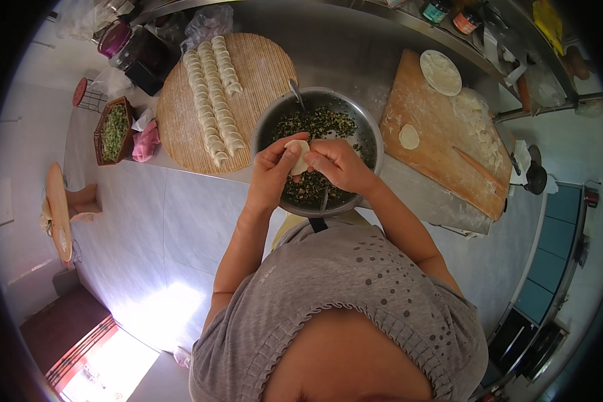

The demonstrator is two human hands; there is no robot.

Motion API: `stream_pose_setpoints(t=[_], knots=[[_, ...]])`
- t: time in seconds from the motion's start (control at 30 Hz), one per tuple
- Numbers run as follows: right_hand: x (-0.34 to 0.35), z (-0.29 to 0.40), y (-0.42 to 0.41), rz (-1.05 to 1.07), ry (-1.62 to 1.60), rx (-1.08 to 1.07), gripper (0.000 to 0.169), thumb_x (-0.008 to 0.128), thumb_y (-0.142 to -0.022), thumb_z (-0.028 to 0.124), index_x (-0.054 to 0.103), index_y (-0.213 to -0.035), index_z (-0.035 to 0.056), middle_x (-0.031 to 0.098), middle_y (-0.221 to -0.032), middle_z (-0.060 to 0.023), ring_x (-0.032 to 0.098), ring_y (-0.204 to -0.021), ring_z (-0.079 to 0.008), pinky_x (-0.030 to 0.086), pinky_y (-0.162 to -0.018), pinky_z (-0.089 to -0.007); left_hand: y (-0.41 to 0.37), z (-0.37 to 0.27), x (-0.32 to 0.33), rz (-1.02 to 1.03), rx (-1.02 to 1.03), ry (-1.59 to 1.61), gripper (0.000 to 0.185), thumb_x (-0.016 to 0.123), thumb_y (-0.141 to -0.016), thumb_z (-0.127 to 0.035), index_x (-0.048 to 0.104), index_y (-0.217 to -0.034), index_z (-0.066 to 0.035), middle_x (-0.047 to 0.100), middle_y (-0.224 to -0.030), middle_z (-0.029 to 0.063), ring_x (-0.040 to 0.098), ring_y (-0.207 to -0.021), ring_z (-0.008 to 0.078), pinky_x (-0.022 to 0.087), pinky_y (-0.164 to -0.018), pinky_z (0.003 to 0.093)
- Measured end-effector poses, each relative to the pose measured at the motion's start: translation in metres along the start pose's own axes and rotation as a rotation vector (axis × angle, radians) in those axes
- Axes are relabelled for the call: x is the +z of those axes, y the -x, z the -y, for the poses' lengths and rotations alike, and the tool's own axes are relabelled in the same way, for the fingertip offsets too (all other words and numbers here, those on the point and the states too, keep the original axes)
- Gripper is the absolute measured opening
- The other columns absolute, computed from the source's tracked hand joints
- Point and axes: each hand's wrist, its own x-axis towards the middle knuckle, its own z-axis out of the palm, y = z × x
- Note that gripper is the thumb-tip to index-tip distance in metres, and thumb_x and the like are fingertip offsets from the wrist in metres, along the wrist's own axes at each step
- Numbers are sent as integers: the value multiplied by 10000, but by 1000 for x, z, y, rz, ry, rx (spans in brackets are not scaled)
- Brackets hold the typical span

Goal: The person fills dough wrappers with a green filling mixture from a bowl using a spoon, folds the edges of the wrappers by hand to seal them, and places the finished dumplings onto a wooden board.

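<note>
A pale dough wrapper, partly folded (pixel 299 158), is held between my two hands above a steel bowl (pixel 375 131) of chopped green filling (pixel 326 120). My left hand (pixel 275 168) supports it from the left, thumb across its face. The fingertips of my right hand (pixel 339 163) pinch its right edge. Whether filling lies inside the wrapper cannot be seen. A spoon (pixel 296 93) leans on the bowl's far rim. Rows of shaped dumplings (pixel 208 100) lie on a round straw-coloured mat (pixel 173 120). One flat dough round (pixel 409 136) rests on the wooden board (pixel 432 156) at the right.
On the board are a rolling pin (pixel 480 172), a plate of flour (pixel 440 73) and dough scraps (pixel 482 130). A wicker basket of shredded greens (pixel 114 131) and a pink cloth (pixel 145 141) stand left of the mat. Jars (pixel 436 11) line the back shelf.
</note>
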Motion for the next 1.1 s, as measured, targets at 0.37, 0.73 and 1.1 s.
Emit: stream_pose_setpoints(t=[0.37, 0.73, 1.1], knots=[[0, 5, -6, -49, 21, -5, 283, 607, -949, 153, 536, -722, 0, 517, -629, -52, 476, -581, -112, 387, -542, -313, -2, 2, 3, -124, 48, -30, 239, 660, -973, -225, 588, -1142, -71, 671, -896, -21, 598, -751, 28, 447, -580, 176], [-1, 0, -9, -49, 100, -55, 312, 641, -943, 175, 521, -715, -3, 531, -638, -53, 455, -570, -110, 373, -527, -315, -5, 2, -1, -153, 19, -70, 177, 679, -960, -233, 608, -1026, -84, 662, -856, -38, 582, -712, 10, 427, -546, 163], [1, -4, -12, -53, 93, -51, 299, 635, -954, 187, 558, -741, -7, 557, -664, -57, 490, -586, -110, 389, -536, -304, -5, 6, -5, -110, 58, -37, 161, 666, -968, -197, 625, -1018, -49, 690, -895, 11, 645, -760, 64, 486, -560, 207]])
